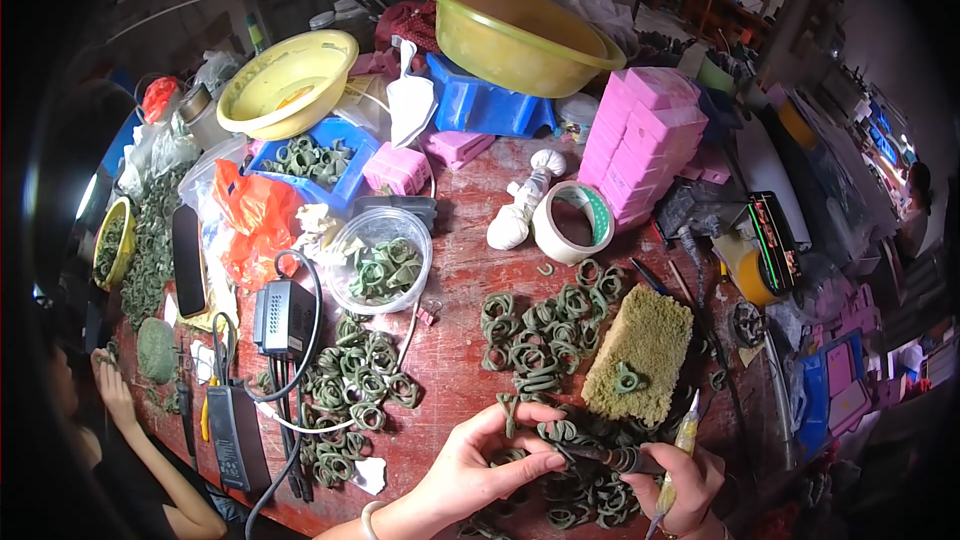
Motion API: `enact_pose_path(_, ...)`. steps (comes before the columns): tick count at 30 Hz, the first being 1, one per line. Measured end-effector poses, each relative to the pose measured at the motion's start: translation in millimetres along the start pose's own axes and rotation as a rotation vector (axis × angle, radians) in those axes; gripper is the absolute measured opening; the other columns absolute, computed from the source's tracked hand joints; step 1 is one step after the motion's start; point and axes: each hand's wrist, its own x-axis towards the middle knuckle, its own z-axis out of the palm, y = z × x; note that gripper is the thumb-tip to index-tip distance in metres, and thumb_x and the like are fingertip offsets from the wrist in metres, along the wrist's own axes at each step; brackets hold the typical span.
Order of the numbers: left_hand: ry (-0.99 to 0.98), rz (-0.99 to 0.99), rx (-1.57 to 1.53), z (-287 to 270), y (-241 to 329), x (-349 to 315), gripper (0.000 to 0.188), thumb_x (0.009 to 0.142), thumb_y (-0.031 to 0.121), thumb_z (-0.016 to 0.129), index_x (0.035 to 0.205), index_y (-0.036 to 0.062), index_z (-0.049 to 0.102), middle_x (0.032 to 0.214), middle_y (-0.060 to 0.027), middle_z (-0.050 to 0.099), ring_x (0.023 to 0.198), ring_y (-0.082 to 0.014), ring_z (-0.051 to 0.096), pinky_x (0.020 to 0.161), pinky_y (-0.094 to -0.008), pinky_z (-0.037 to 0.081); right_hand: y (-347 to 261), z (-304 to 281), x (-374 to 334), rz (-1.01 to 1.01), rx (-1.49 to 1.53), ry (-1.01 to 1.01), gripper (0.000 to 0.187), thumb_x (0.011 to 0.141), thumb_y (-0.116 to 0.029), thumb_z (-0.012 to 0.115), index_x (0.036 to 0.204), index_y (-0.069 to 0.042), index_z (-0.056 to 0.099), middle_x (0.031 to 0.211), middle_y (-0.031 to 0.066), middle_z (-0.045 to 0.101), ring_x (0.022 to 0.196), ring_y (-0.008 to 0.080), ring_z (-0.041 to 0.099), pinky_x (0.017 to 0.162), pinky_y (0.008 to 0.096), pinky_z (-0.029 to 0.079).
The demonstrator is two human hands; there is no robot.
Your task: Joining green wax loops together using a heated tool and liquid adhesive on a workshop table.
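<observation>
My left hand (pixel 490 465) comes in from the lower edge, with a pale bangle at its wrist. Its thumb and fingers pinch a dark green ring (pixel 560 431), and another green ring (pixel 509 414) is by its fingertips. To its right, my right hand (pixel 692 488) grips a yellowish pen-like tool (pixel 684 434) with its thin tip pointing up and a cord below. A second, dark-handled tool (pixel 628 459) extends from the right fingers toward the pinched ring; its far end is hard to make out. Many similar rings (pixel 590 495) lie beneath both hands.
A yellow-green spongy block (pixel 625 402) carries one ring. Ring piles (pixel 545 335) and a clear tub (pixel 425 280) of rings stand nearby. Farther off are a tape roll (pixel 545 230), pink blocks (pixel 640 150) and yellow basins (pixel 520 40). Corded black boxes (pixel 235 435) and another person's hand (pixel 115 390) are left.
</observation>
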Motion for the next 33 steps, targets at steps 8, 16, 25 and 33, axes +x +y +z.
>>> enact_pose_path(8,0.041,-0.027,-0.048,1,2,-1,0.041,0.086,0.006,0.068,0.124,0.0052,0.051,0.087,-0.0002,0.066,0.068,-0.0003,0.054,0.052,-0.0144,0.037,-1,-1,0,0.006,-0.011,0.007,0.031,0.076,-0.024,0.078,0.092,-0.001,0.066,0.075,0.0113,0.066,0.060,0.0288,0.063,0.055,0.0350,0.051)
enact_pose_path(16,0.038,-0.014,-0.074,0,3,-1,0.041,0.087,0.006,0.068,0.124,0.0052,0.051,0.089,-0.0015,0.067,0.069,-0.0005,0.055,0.050,-0.0143,0.036,2,0,-3,0.011,0.006,0.005,0.030,0.078,-0.024,0.077,0.093,-0.001,0.066,0.077,0.0112,0.067,0.061,0.0288,0.064,0.055,0.0353,0.051)
enact_pose_path(25,-0.032,-0.055,-0.300,-3,4,-1,0.041,0.090,0.006,0.063,0.127,0.0066,0.046,0.098,-0.0062,0.065,0.072,-0.0047,0.058,0.046,-0.0144,0.034,0,-4,-6,0.127,0.133,0.044,0.028,0.084,-0.025,0.071,0.094,0.001,0.065,0.082,0.0118,0.067,0.067,0.0277,0.065,0.061,0.0351,0.052)
enact_pose_path(33,-0.178,-0.089,-0.508,-10,9,0,0.036,0.096,0.022,0.053,0.127,0.0046,0.045,0.106,-0.0136,0.060,0.078,-0.0118,0.060,0.043,-0.0141,0.031,1,-2,-4,0.104,0.142,0.059,0.025,0.082,-0.019,0.072,0.094,0.002,0.065,0.081,0.0120,0.067,0.066,0.0264,0.066,0.060,0.0336,0.052)
